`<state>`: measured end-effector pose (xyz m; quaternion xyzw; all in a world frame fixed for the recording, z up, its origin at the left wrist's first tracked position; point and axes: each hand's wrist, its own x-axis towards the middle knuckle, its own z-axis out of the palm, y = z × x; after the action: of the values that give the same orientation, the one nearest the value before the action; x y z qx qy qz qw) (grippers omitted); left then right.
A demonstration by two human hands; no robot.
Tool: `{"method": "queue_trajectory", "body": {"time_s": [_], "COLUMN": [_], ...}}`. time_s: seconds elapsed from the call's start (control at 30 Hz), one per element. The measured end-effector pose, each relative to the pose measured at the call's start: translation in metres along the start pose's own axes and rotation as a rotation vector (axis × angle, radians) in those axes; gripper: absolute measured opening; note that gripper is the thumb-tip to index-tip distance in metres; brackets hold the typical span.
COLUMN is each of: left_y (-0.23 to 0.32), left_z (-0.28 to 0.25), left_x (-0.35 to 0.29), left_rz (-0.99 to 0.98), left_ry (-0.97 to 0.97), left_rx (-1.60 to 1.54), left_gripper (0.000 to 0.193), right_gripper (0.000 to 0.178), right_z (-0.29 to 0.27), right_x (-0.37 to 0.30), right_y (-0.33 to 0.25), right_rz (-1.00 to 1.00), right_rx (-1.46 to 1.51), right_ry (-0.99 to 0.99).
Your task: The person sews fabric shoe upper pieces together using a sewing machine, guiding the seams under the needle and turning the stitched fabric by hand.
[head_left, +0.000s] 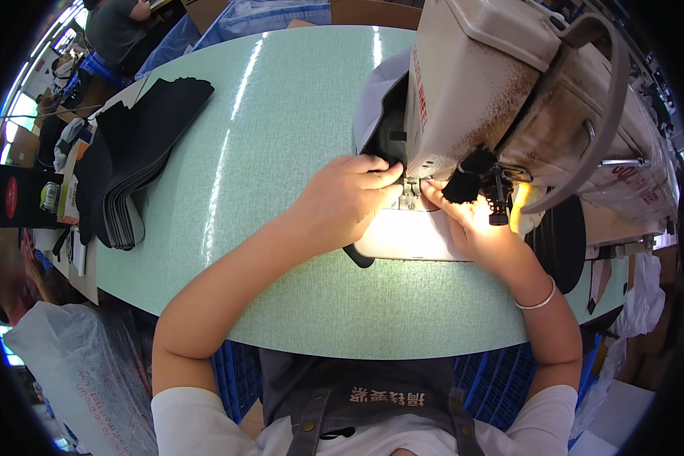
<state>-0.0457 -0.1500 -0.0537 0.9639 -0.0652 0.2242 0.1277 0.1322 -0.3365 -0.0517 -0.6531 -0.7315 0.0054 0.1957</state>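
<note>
A white industrial sewing machine (463,91) stands over the right of the table, its lamp shining on the bed beside the presser foot (411,199). A curved piece, black inside (391,121) and pale grey outside (370,102), bends up left of the needle. My left hand (346,199) is closed on the black edge of this piece, fingertips near the foot. My right hand (482,232) comes in from the other side, its fingertips drawn together close to the foot. The machine and a black tuft (470,176) partly hide it; what it pinches is unclear.
A stack of black cut pieces (129,163) lies on the green table (273,99) at left. Another black piece (566,239) is right of my right hand. Blue bins (273,11) stand behind the table, a plastic bag (76,372) at lower left. Another person (118,34) sits far left.
</note>
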Motion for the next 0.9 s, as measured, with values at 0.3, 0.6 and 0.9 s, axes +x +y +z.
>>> {"method": "queue_trajectory", "body": {"time_s": [0.3, 0.6, 0.9], "left_y": [-0.002, -0.002, -0.133], "left_z": [-0.007, -0.093, -0.181], "left_x": [0.003, -0.028, -0.114], "left_rz": [-0.043, -0.349, -0.957], "left_ry": [-0.032, -0.332, -0.356], "left_rx": [-0.004, 0.533, 0.681], "left_gripper": [0.029, 0.012, 0.036], "right_gripper": [0.017, 0.042, 0.021], "right_z": [0.000, -0.054, -0.081], "right_x": [0.010, -0.040, -0.076], "right_y": [0.009, -0.011, 0.121], "right_rz": [-0.435, 0.141, 0.424], "right_rx": [-0.811, -0.447, -0.482], "right_ry": [0.093, 0.049, 0.108]}}
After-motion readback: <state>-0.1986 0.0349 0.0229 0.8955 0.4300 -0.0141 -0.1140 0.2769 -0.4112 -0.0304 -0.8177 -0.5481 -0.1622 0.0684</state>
